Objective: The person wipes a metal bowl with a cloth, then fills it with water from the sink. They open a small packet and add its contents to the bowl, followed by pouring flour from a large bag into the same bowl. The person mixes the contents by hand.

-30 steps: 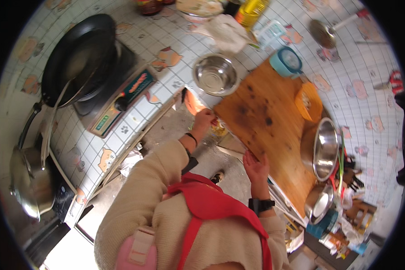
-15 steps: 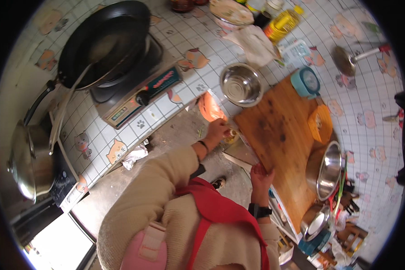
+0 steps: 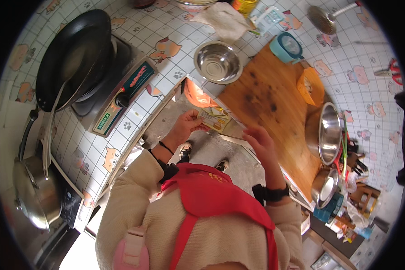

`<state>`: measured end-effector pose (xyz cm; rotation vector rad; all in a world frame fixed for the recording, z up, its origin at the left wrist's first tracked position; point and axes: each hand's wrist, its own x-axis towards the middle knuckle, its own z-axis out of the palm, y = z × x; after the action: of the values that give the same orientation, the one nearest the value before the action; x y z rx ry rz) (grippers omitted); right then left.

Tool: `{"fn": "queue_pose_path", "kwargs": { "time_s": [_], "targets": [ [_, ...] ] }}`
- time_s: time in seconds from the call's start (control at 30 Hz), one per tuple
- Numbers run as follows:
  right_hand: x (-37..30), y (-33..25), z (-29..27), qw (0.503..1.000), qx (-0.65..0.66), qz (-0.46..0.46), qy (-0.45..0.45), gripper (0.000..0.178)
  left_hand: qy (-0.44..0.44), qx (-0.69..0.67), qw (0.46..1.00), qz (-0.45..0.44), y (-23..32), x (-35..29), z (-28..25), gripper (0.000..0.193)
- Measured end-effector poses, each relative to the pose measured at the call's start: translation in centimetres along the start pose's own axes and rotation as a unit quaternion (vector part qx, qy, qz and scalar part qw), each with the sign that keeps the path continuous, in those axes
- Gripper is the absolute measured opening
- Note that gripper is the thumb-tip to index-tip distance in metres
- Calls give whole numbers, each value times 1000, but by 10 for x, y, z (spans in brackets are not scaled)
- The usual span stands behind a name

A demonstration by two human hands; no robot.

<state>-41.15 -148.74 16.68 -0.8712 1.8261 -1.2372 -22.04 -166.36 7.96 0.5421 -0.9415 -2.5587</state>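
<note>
My left hand (image 3: 187, 126), closed, grips a yellowish printed packet (image 3: 213, 120) by its near edge. The packet is in front of me, over the gap below the counter corner. My right hand (image 3: 260, 141) is a little to the right of it, by the near edge of the wooden cutting board (image 3: 274, 117). It holds nothing I can see, and its fingers point toward the packet, slightly apart. Behind the packet, an orange plastic bag (image 3: 198, 95) hangs under the counter edge. A steel bowl (image 3: 218, 63) sits on the counter beyond, beside the board.
On the left, a black wok (image 3: 74, 58) with a ladle in it sits on a cooktop (image 3: 114, 101); a lidded steel pot (image 3: 42, 193) is nearer. A blue container (image 3: 285, 47), an orange basket (image 3: 311, 85) and steel bowls (image 3: 329, 132) line the board's right side.
The packet has come up into clear view in my left hand, which has moved left. My right hand has lifted from the board's edge toward the packet. The view has shifted.
</note>
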Motion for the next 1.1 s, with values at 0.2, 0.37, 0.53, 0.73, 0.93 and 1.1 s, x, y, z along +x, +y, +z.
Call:
{"fn": "queue_pose_path", "kwargs": {
  "time_s": [0.2, 0.37, 0.53, 0.73, 0.93, 1.1],
  "targets": [
    [23, -32, 42, 995, -62, -66, -43, 26, -97, 75, 992, -2, 16, -5, 33, 9],
    [29, -26, 42, 994, 89, 66, -2, 15, -23, 143, 989, 24, 23, -3, 47, 13],
    [34, -24, 39, 999, -23, 35, 1, 16, 63, 434, 883, 170, 19, 9, 73, 20],
    [45, -26, 21, 992, 116, -8, -57, 12, 98, 443, 858, 241, 21, 35, 91, 6],
    [61, -10, -12, 982, 164, 15, -98, 16, 77, 59, 985, 144, 16, 72, 108, 9],
    [69, -9, -36, 906, 391, 126, -100, 20, 38, -126, 991, 30, 7, 99, 126, 8]
  ]
}}
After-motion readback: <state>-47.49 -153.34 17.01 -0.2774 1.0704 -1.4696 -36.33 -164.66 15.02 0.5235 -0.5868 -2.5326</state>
